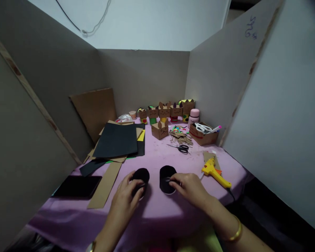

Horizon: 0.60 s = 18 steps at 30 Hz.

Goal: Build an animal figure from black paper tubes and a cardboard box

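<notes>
Two short black paper tubes stand side by side near the front of the pink-covered table (152, 206). My left hand (127, 192) is wrapped around the left black tube (143, 173), with its thumb and fingers at the near side. The fingertips of my right hand (190, 185) are pinched together at the right black tube (165, 172), on the edge nearest me. A faint pale edge shows low on the right tube. What lies inside either tube is too dark to tell.
Right of my hand lies a yellow glue gun (215, 173) with its cord. Black scissors (183, 148), cardboard scraps (182, 138) and a cardboard cat head (160, 130) sit farther back. At left are black sheets (117, 140), a cardboard strip (106, 185) and a dark tablet (78, 186).
</notes>
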### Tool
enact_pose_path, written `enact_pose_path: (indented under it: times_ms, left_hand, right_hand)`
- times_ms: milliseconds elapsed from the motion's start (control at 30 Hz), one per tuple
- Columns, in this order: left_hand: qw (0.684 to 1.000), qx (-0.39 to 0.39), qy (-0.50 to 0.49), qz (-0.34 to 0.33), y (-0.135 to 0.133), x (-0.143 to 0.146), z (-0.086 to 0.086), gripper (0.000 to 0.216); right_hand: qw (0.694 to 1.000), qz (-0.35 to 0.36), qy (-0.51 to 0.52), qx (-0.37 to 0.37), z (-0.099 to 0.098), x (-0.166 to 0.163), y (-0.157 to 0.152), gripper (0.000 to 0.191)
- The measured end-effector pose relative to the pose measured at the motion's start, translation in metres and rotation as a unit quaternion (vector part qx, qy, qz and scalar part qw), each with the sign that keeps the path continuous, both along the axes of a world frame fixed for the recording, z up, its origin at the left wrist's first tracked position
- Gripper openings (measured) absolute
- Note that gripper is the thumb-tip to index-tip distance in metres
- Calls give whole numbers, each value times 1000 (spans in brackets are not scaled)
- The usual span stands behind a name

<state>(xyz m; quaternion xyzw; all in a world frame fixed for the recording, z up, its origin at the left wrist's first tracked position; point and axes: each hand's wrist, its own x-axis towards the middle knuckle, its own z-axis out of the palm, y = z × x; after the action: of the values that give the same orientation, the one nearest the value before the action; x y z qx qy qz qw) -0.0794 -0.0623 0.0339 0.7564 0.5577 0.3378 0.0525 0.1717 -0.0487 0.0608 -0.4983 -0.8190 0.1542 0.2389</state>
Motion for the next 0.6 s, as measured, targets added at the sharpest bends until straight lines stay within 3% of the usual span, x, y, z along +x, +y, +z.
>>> enact_pose_path:
  times_ms: [167,300,467,600]
  left_hand:
    - [1000,-16,-21,-5,2,2,-2,32]
    - [998,-28,-58,5,1,0,-12,58]
    - [996,-14,-88,-9,15,9,-10,28]
    - [996,-14,-84,-21,28,6,-9,34]
  right_hand:
    - [1000,-9,0,-4,5,2,0,38]
    - [1000,0,-19,-6,1,3,3,12]
    - [1000,-21,-6,9,0,-17,6,15]
    - [1000,-9,18,1,3,-24,11,22]
